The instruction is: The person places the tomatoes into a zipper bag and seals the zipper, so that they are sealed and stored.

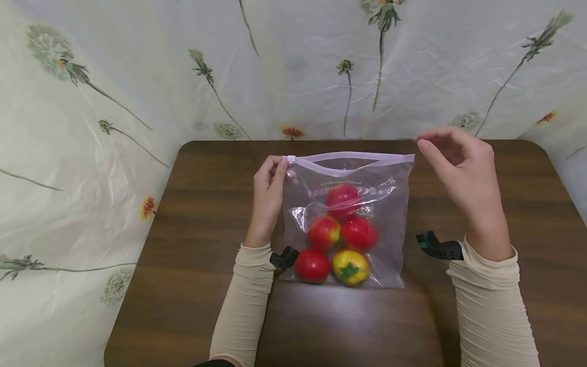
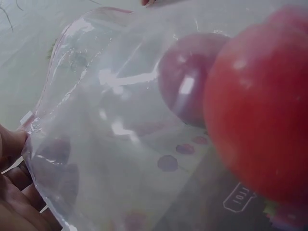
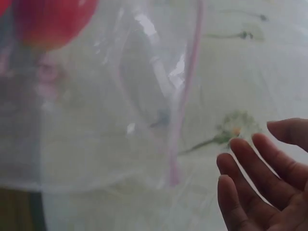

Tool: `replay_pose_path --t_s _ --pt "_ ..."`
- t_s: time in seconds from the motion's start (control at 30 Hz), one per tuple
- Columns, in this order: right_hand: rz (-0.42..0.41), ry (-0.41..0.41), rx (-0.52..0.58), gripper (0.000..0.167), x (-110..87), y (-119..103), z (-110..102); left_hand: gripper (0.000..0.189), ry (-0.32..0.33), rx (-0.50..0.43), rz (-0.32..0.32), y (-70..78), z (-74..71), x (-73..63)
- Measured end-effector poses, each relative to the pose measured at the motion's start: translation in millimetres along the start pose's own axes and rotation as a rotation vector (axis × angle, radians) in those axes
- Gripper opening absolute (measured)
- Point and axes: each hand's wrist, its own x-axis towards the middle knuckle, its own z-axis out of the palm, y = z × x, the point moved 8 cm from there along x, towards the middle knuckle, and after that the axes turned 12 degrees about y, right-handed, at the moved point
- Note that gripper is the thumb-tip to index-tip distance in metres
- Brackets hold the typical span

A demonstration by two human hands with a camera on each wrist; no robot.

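Note:
A clear zip bag (image 1: 390, 224) with a pink zip strip hangs upright in the head view, its mouth gaping. Inside are several round, glossy red fruits (image 1: 312, 265), one with a yellow patch, and a yellow fruit (image 1: 350, 260) with a green leafy top. My left hand (image 1: 267, 199) pinches the bag's top left corner, right by the white slider (image 1: 291, 159). Just past the top right corner, my right hand (image 1: 472, 173) is raised, apart from the bag and holding nothing. In the right wrist view, a gap separates its fingers (image 3: 260, 178) from the pink strip (image 3: 174, 173).
Beneath the bag is a dark brown wooden table (image 1: 202, 229) with rounded corners. A pale sheet printed with dandelion flowers (image 1: 293, 66) hangs behind it and along the sides. Black camera mounts (image 1: 440, 248) sit on both wrists over beige sleeves.

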Motion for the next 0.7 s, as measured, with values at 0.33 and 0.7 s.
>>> replay_pose_path --t_s 0.33,0.7 --pt "-0.194 -0.3 -0.183 0.02 21.9 -83.1 60.3 0.02 -0.005 0.011 0.001 -1.2 -1.0 0.0" --pt "-0.339 -0.684 -0.333 0.023 22.4 -123.0 128.4 0.021 -0.025 0.032 0.001 -1.3 2.4 -0.4"
